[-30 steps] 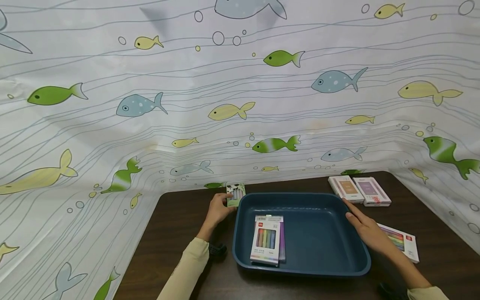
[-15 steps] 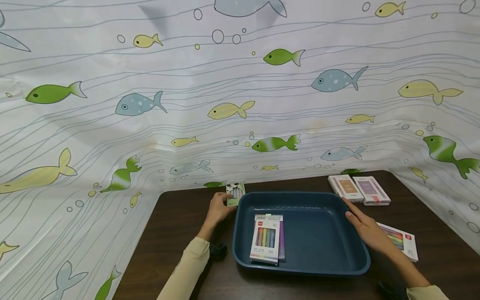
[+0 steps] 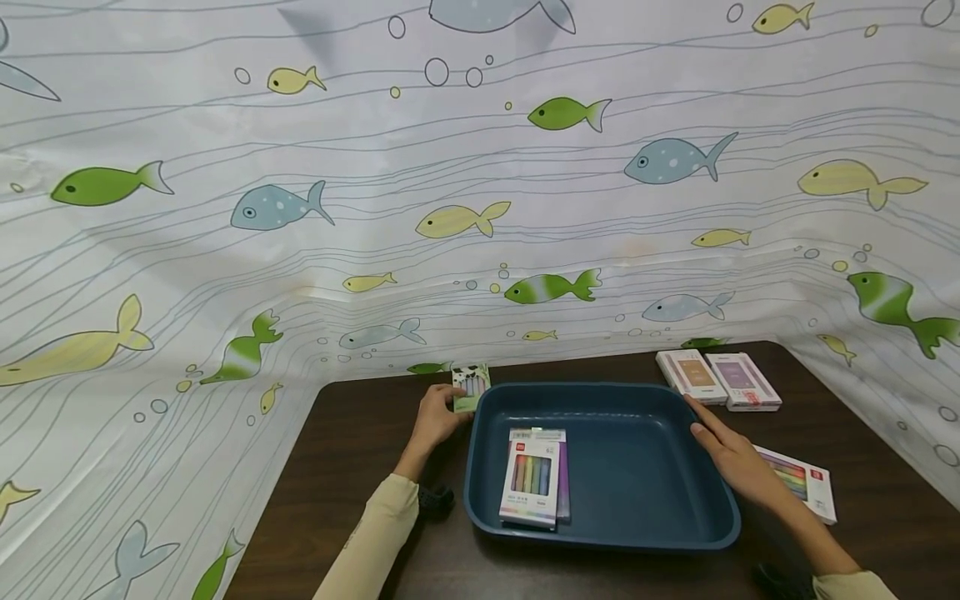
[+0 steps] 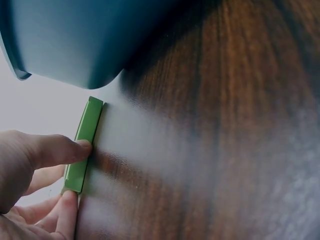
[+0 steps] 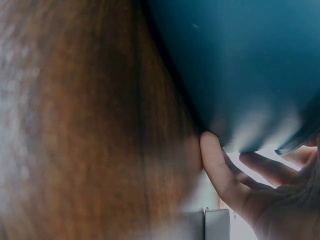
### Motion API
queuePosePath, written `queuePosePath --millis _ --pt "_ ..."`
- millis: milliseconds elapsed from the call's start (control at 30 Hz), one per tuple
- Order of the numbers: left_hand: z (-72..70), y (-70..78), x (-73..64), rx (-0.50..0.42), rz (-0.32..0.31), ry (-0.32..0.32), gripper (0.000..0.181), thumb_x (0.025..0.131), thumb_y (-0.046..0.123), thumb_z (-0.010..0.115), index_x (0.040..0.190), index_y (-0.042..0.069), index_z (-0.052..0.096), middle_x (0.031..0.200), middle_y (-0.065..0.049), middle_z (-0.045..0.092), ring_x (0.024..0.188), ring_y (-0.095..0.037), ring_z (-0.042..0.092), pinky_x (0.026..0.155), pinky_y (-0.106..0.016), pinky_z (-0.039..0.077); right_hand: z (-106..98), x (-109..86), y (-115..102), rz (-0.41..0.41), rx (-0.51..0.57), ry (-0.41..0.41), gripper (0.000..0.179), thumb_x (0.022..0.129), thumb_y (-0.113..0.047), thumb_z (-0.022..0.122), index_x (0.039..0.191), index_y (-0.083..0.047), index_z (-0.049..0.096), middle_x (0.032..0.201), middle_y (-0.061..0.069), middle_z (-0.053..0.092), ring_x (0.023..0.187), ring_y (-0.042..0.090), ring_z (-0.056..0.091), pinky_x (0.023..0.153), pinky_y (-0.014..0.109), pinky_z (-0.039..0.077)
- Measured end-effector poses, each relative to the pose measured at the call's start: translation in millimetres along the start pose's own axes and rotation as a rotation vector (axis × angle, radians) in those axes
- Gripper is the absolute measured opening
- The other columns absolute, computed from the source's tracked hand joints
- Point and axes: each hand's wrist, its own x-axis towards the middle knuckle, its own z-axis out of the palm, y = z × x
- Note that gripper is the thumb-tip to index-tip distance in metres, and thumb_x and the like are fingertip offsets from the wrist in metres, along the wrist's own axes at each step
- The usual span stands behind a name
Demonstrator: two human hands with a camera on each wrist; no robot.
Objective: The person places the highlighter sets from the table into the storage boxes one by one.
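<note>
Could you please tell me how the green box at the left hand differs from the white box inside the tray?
The green box looks smaller than the white box. The left hand pinches the green box outside the tray; the white box lies inside it, unheld, partly over a purple pack. The green box has green edges; the white box is mainly white. Both show coloured sticks on the front.
</note>
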Motion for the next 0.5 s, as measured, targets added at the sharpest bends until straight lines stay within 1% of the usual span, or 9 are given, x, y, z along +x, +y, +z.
queuePosePath --millis 167,367,500 --pt "0.8 -1.7 -0.4 0.000 0.007 0.004 0.041 0.080 0.008 0.087 0.118 -0.001 0.073 0.131 -0.024 0.054 0.110 -0.041 0.058 0.092 -0.054 0.049 -0.1 -0.4 0.1 0.002 -0.004 0.000 0.058 0.113 -0.034 0.036 0.165 -0.014 0.018 0.157 0.035 0.026 0.134 0.061 0.033 0.097 0.075 0.030" --pt "-0.1 -2.9 -1.9 0.023 0.008 0.015 0.040 0.079 0.009 0.088 0.115 0.001 0.075 0.130 -0.023 0.056 0.109 -0.040 0.059 0.091 -0.055 0.049 0.7 0.9 1.1 -0.006 0.003 -0.002 0.058 0.113 -0.033 0.036 0.165 -0.014 0.018 0.158 0.034 0.026 0.135 0.060 0.032 0.098 0.075 0.029" --pt "-1.3 -1.7 -1.2 0.013 0.011 0.013 0.040 0.079 0.009 0.088 0.115 0.000 0.075 0.129 -0.024 0.056 0.108 -0.040 0.060 0.091 -0.054 0.049 0.5 1.3 2.0 -0.008 0.006 0.001 0.058 0.113 -0.033 0.036 0.164 -0.013 0.018 0.157 0.034 0.026 0.135 0.060 0.032 0.098 0.075 0.029"
